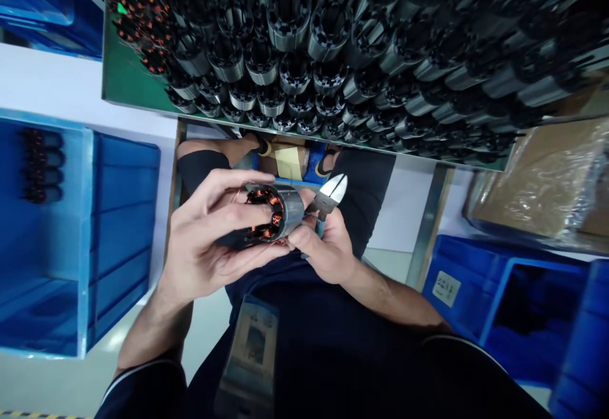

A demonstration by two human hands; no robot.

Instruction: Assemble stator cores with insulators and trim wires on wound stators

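The left hand [197, 241] is pinching the stator [292, 209] between its fingers and thumb, one finger lying across the open end where the copper windings [276, 219] are showing, and the right hand [330, 251] is gripping the cutters [326, 203] while its fingertips are also bracing the stator's far end, so the piece is sitting between both hands. The cutter blades are pointing away beyond the right hand, their edges apparently together. Beyond both hands, rows of similar cores [290, 22] are standing on a green surface [136, 92], and a blue crate [85, 216] is resting left of the left hand. If the right wrist were turning the blades inward, they could be nicking a winding; a loose wire [238, 192] beside the left fingers could be snagging; and, with the right hand sharing its hold with the tool, the smooth body could be slipping down between the hands
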